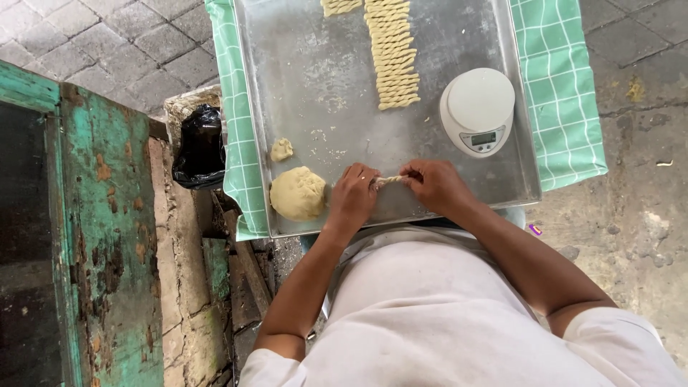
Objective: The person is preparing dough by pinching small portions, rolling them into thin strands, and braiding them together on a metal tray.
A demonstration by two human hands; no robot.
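Short twisted dough strip point(389, 180) sits at the near edge of the metal tray point(315, 79), pinched at both ends. Left hand point(353, 197) fingers closed on its left end, right hand point(434, 185) fingers closed on its right end; an end-to-end grip like that suits twisting. Big dough ball point(297, 193) just beside the left hand, small dough lump point(281, 149) above it, both within reach. Finished twists point(392, 54) lined up in a column at the far side, well apart. White kitchen scale point(477, 110) near the right hand. Green checked cloth point(559, 86) under the tray.
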